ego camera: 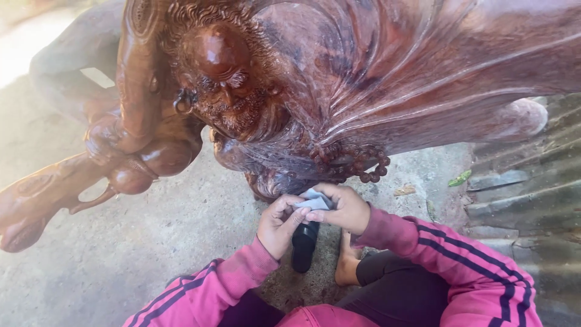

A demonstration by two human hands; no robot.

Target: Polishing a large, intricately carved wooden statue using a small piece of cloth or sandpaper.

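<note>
head view: both hands pinch one small grey sheet (315, 200), left hand (279, 223) and right hand (344, 209) gripping opposite edges, likely folding it, just under the big red wood carving (339, 91).

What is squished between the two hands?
A small grey sheet, pinched by the left hand and right hand, in the head view.
</note>
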